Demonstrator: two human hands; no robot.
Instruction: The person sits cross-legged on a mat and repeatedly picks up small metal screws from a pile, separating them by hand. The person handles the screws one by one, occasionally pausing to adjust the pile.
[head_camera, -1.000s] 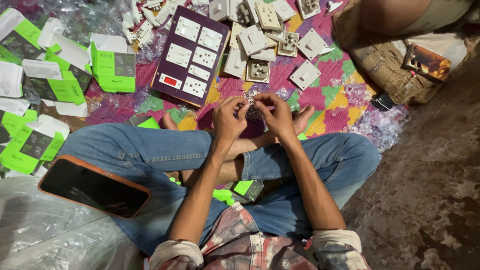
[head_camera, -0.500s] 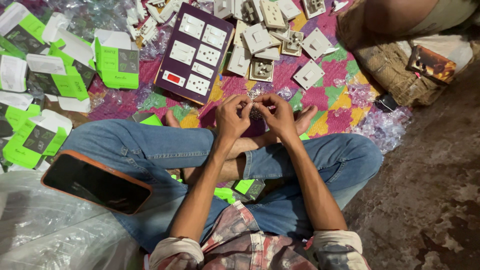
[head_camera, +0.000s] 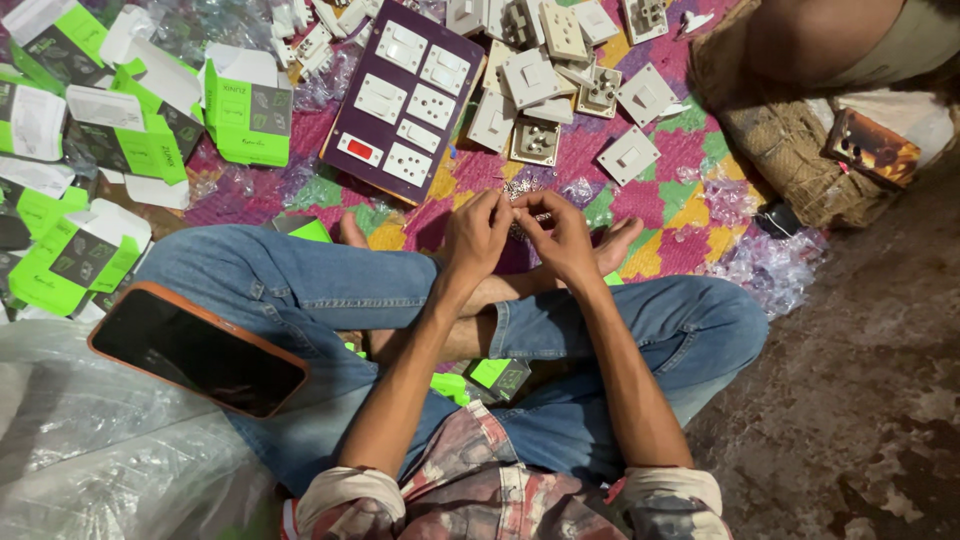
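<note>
Both hands barely shifted, left hand (head_camera: 478, 232) and right hand (head_camera: 556, 232) fingers pinching tiny screws (head_camera: 522, 190)

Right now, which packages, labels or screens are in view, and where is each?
Cartons: upper left on the mat, small folded boxes, bright green, white and dark grey.
Phone: on the left thigh, dark blank screen, orange case.
Red label: small rectangle on the purple switch panel, upper centre.

A patchwork mat (head_camera: 690, 210) in pink, yellow and green covers the floor, and beside it lies bare, stained concrete floor (head_camera: 870, 400). A woven sack (head_camera: 790, 160) sits at the mat's edge. The light is dim, perhaps indoor.
</note>
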